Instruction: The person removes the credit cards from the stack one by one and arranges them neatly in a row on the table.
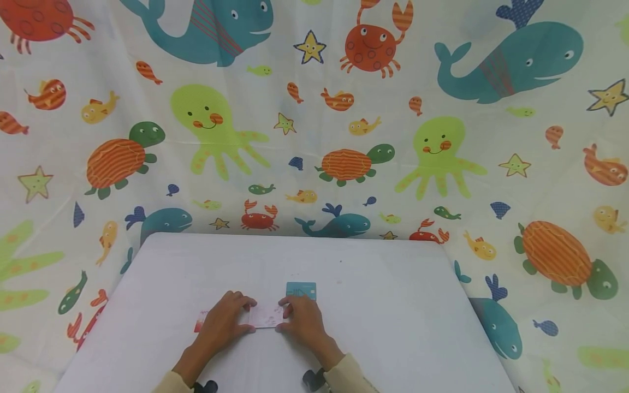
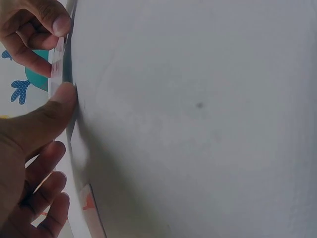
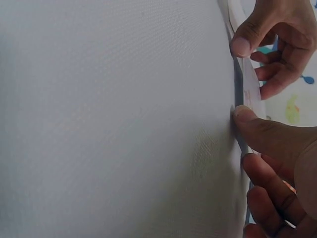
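A pale pinkish-white card [image 1: 266, 316] with faint printed marks lies flat between both hands, at the near middle of the white table. My left hand [image 1: 223, 322] pinches its left end between thumb and fingers. At the right end, my right hand [image 1: 303, 326] pinches it in the same way. The card [image 3: 251, 91] appears almost edge-on in the wrist views. Just beyond the right hand is a blue card [image 1: 301, 288], its near part covered by the fingers. A red and white card [image 1: 199, 321] shows partly from behind the left hand.
The white table [image 1: 393, 316] reaches toward a curtain [image 1: 314, 125] printed with sea animals, which hangs behind it and along its sides. A small dark spot [image 2: 199, 105] marks the table's surface.
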`<state>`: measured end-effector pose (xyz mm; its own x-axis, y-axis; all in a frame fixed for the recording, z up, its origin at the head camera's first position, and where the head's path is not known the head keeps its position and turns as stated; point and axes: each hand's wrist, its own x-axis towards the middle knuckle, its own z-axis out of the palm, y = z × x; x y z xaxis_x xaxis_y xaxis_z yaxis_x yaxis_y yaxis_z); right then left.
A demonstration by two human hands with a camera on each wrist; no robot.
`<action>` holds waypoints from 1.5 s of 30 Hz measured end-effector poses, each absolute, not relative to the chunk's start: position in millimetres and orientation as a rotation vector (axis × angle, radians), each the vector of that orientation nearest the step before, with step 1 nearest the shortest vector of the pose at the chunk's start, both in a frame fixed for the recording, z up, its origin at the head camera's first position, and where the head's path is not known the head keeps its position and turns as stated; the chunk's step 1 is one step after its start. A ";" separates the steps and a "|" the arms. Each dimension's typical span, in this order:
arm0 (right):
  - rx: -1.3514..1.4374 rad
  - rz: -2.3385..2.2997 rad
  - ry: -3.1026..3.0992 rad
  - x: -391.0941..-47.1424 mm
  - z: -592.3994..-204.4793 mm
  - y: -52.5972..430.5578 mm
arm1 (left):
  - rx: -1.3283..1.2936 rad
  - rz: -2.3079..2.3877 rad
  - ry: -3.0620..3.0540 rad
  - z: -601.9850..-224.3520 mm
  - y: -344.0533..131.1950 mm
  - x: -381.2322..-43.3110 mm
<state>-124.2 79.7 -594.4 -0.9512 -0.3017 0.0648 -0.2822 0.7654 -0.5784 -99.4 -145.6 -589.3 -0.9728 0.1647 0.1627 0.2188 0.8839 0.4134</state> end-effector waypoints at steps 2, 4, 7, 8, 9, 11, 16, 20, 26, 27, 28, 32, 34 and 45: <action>-0.488 -0.946 2.924 -123.9 -594.6 79.0 | -0.299 -0.670 -2.931 -589.5 -146.5 -99.2; -0.495 -0.943 2.926 -123.5 -594.6 78.4 | -0.302 -0.674 -2.931 -589.1 -147.4 -98.9; -0.508 -0.945 2.929 -123.2 -594.6 77.8 | -0.305 -0.671 -2.929 -588.6 -148.7 -98.7; -0.513 -0.948 2.929 -123.2 -594.7 77.5 | -0.306 -0.664 -2.929 -588.6 -149.1 -98.6; -0.518 -0.947 2.932 -123.1 -594.9 77.3 | -0.308 -0.658 -2.927 -588.9 -149.5 -98.6; -0.521 -0.950 2.936 -124.1 -595.7 76.1 | -0.316 -0.645 -2.921 -589.6 -150.7 -100.0; -0.515 -0.952 2.935 -126.9 -597.7 73.3 | -0.336 -0.617 -2.909 -591.5 -153.8 -103.0; -0.517 -0.940 2.939 -129.6 -598.8 70.8 | -0.333 -0.609 -2.915 -592.9 -156.1 -105.4; -0.534 -0.910 2.963 -133.0 -598.8 67.4 | -0.335 -0.604 -2.921 -593.6 -158.8 -108.8; -0.537 -0.908 2.968 -133.5 -598.6 66.9 | -0.334 -0.606 -2.922 -593.6 -159.3 -109.4; -0.534 -0.905 2.969 -133.9 -599.0 66.5 | -0.334 -0.603 -2.923 -593.5 -159.7 -110.1; -0.551 -0.906 2.983 -135.7 -599.4 65.0 | -0.337 -0.585 -2.932 -593.1 -161.6 -112.2; -0.549 -0.907 2.985 -136.6 -600.0 64.2 | -0.342 -0.574 -2.934 -593.3 -162.5 -113.4; -0.514 -0.870 2.995 -139.8 -602.9 60.0 | -0.376 -0.529 -2.915 -596.5 -165.6 -116.9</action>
<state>-139.8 60.0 -602.9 -0.9470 -0.3028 0.1076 -0.3133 0.7957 -0.5183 -116.9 -165.6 -596.5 -0.9565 0.2168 0.1951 0.2715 0.9062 0.3241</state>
